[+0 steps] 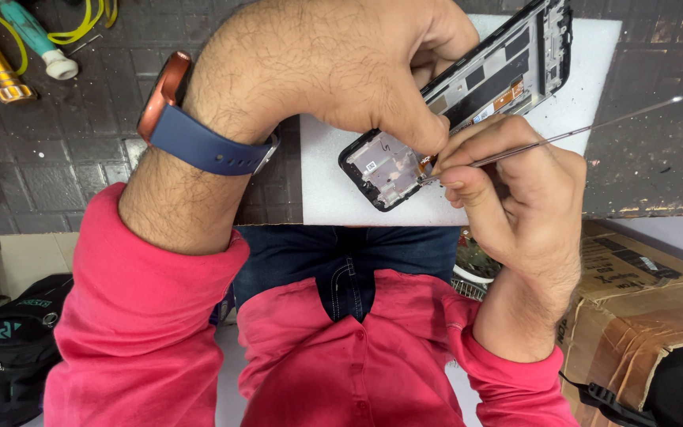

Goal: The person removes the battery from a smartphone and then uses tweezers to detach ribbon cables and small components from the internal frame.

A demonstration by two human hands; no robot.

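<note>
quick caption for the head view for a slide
Left hand steadies an opened phone on a white pad while the right hand probes it with tweezers.

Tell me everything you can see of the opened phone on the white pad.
The opened phone is a black-rimmed frame lying back-side up and slanted across the white pad, its lower end toward the person. Inside show grey metal plates, black patches and small orange flex strips. The left hand presses down on its middle; the right hand holds a thin metal tool whose tip meets the orange connector at its lower end.
</note>
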